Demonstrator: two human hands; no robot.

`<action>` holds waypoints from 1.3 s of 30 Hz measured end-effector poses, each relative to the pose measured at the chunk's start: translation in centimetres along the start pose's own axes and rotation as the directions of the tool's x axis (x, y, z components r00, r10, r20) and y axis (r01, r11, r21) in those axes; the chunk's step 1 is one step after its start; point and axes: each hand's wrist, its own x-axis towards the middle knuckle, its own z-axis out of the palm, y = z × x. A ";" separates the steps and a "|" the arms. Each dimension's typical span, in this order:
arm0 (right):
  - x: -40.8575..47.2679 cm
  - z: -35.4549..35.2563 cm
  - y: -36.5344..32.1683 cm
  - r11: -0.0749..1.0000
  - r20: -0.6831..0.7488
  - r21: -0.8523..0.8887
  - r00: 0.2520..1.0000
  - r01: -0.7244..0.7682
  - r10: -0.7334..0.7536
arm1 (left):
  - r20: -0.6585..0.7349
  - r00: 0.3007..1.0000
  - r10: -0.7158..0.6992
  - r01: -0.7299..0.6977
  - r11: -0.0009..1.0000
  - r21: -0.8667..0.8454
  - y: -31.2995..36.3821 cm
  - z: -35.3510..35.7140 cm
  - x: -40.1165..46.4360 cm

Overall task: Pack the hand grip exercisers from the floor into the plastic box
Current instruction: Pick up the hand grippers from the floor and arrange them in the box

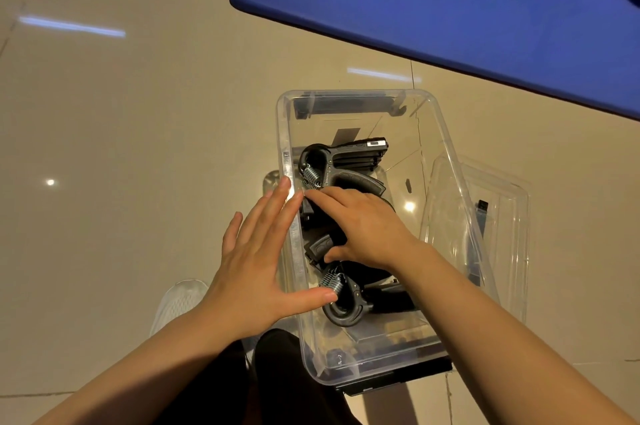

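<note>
A clear plastic box (446, 147) stands on the tiled floor. Several black hand grip exercisers with metal springs lie inside: one at the far end (341, 156), one at the near end (349, 306), and one in the middle (320, 248) under my right hand. My right hand (363, 227) reaches into the box, palm down, fingers resting on the middle exerciser. My left hand (256, 261) lies flat and spread against the box's left wall from outside, its thumb over the rim by a spring.
The clear lid (502, 216) lies on the floor against the box's right side. A blue mat (450, 8) stretches across the top right. My white shoe (180, 303) and dark trouser leg (277, 372) are near the box's front left corner.
</note>
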 end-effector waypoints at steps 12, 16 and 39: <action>-9.5 -2.1 1.2 0.867 -0.264 0.371 0.857 -0.333 0.442 | -0.071 0.997 0.013 -0.011 1.000 0.020 1.2 -0.6 0.3; -11.0 0.5 -0.4 0.797 -0.107 0.435 0.855 -0.419 0.507 | 0.031 0.980 0.199 -0.191 0.874 0.447 2.9 -1.9 4.2; -5.2 1.8 1.1 0.655 0.017 0.551 0.791 -0.518 0.611 | 0.243 0.969 -0.054 -0.161 0.606 0.779 4.6 -0.7 7.6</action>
